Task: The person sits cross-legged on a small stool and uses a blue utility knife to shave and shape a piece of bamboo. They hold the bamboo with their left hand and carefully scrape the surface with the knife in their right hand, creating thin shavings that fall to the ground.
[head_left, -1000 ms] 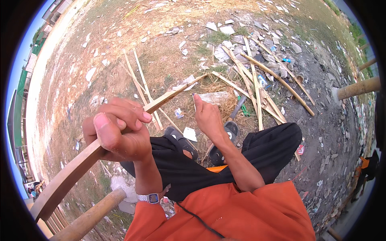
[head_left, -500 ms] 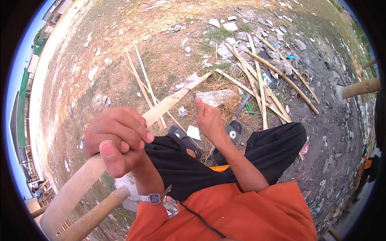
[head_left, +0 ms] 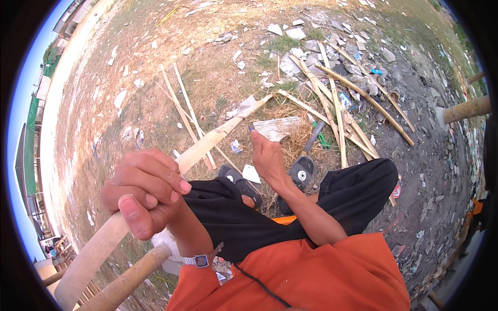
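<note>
My left hand [head_left: 148,189], a watch [head_left: 199,260] on its wrist, is closed around a long flat bamboo strip [head_left: 207,144]. The strip runs from the lower left, close to me, out to a tapered far end ahead. My right hand [head_left: 268,158] is held in a fist over the ground between my feet, apart from the strip. A small dark-blue tip [head_left: 251,128] shows just past its thumb; the fingers hide what it belongs to. Beside my right sandal [head_left: 301,172] is a knife [head_left: 313,138] with a dark blade and a light handle.
Several split bamboo strips [head_left: 338,116] and a round bamboo pole [head_left: 371,98] lie ahead to the right. Two crossed strips [head_left: 189,114] lie ahead to the left. A weathered wood piece [head_left: 277,127] sits mid-ground. Bamboo posts [head_left: 129,277] stand at left and right [head_left: 467,110]. Broken shards litter the ground.
My left hand has shifted slightly down and left, with the near part of the bamboo strip. My right hand stays closed at nearly the same spot.
</note>
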The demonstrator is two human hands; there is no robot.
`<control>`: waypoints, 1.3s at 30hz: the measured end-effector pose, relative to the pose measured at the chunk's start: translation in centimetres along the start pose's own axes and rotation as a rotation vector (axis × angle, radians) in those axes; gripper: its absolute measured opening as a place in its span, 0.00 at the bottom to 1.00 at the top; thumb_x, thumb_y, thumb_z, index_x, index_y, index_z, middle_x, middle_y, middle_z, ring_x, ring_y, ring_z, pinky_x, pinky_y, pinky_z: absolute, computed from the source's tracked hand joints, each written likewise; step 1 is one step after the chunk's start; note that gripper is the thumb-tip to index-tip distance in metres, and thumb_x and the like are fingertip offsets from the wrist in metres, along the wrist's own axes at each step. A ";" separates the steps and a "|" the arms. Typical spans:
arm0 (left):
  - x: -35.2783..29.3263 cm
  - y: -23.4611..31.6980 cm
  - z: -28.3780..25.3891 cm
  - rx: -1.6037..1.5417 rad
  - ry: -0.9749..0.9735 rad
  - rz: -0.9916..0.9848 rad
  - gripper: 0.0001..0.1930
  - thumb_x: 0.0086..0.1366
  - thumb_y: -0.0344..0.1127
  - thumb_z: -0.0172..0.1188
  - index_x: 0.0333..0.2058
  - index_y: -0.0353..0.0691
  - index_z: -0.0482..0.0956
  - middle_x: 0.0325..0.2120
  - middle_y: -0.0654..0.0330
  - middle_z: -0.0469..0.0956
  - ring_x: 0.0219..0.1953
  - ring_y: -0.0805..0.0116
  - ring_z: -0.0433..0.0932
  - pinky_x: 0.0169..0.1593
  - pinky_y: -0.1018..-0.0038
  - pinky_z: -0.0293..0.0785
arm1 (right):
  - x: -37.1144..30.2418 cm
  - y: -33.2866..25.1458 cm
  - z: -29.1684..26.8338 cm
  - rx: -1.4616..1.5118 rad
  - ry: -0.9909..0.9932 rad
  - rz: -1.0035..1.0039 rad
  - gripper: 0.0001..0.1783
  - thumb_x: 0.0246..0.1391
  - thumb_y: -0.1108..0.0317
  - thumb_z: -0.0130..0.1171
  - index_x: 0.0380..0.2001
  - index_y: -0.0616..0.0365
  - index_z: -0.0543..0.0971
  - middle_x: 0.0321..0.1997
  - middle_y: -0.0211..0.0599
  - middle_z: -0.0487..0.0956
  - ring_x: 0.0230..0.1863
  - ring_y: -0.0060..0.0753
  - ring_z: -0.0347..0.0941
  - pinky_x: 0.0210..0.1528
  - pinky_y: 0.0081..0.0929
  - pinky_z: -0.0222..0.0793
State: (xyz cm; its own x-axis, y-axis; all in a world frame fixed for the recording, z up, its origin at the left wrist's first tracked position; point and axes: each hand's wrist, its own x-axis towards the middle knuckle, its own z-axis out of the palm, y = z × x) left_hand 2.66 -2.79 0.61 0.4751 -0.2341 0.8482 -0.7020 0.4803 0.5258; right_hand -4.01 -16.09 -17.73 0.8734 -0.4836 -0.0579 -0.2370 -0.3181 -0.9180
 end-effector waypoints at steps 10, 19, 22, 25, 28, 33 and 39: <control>0.2 0.1 0.0 -0.007 -0.098 0.030 0.12 0.61 0.33 0.46 0.19 0.42 0.62 0.08 0.62 0.69 0.10 0.70 0.72 0.13 0.76 0.67 | -2.3 -4.1 -1.5 0.206 -0.079 -0.188 0.24 0.65 0.56 0.41 0.25 0.65 0.75 0.13 0.57 0.67 0.18 0.61 0.68 0.20 0.45 0.60; 0.0 0.5 0.4 -0.009 -0.148 0.025 0.12 0.61 0.34 0.46 0.19 0.41 0.62 0.09 0.62 0.69 0.10 0.70 0.72 0.13 0.76 0.67 | -2.3 -1.7 -0.5 0.130 0.023 -0.202 0.23 0.64 0.56 0.42 0.23 0.62 0.73 0.13 0.52 0.69 0.18 0.58 0.69 0.20 0.45 0.62; -0.1 0.3 0.2 -0.001 -0.069 0.014 0.12 0.62 0.34 0.45 0.19 0.41 0.62 0.08 0.61 0.68 0.09 0.70 0.71 0.12 0.76 0.65 | -1.9 -0.6 0.2 0.096 0.041 -0.271 0.24 0.64 0.56 0.42 0.19 0.60 0.69 0.11 0.51 0.68 0.17 0.58 0.69 0.19 0.44 0.62; -0.4 0.1 -0.1 0.019 0.071 -0.004 0.13 0.62 0.34 0.42 0.17 0.43 0.60 0.06 0.63 0.63 0.07 0.72 0.64 0.12 0.77 0.58 | -0.9 -1.2 0.8 0.002 0.066 -0.288 0.24 0.64 0.55 0.42 0.18 0.60 0.69 0.10 0.51 0.67 0.16 0.57 0.69 0.19 0.44 0.62; -0.2 -0.2 0.4 0.047 0.128 0.008 0.13 0.62 0.33 0.41 0.17 0.44 0.60 0.05 0.64 0.61 0.06 0.73 0.61 0.12 0.77 0.55 | -0.5 -0.3 1.6 0.059 0.137 -0.170 0.24 0.64 0.55 0.41 0.25 0.63 0.76 0.10 0.51 0.68 0.16 0.58 0.70 0.21 0.46 0.62; -0.9 0.4 2.0 0.093 -0.023 0.069 0.12 0.63 0.34 0.40 0.19 0.43 0.60 0.05 0.64 0.61 0.07 0.74 0.63 0.13 0.77 0.58 | -2.5 0.6 -0.2 0.100 0.047 -0.060 0.25 0.65 0.55 0.40 0.24 0.65 0.75 0.10 0.53 0.67 0.16 0.60 0.68 0.20 0.43 0.62; -0.9 0.4 2.5 0.062 -0.009 0.065 0.11 0.62 0.32 0.47 0.21 0.40 0.62 0.09 0.61 0.69 0.09 0.69 0.71 0.13 0.76 0.68 | -0.4 1.7 -0.1 0.011 0.108 -0.195 0.26 0.65 0.54 0.39 0.23 0.63 0.73 0.13 0.54 0.68 0.18 0.60 0.69 0.21 0.45 0.63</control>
State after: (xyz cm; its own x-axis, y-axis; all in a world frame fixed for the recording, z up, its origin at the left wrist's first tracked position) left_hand 0.69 -4.48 0.22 0.4230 -0.2114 0.8811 -0.7627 0.4420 0.4722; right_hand -4.82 -16.54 -19.22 0.8514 -0.4985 0.1633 -0.0628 -0.4059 -0.9117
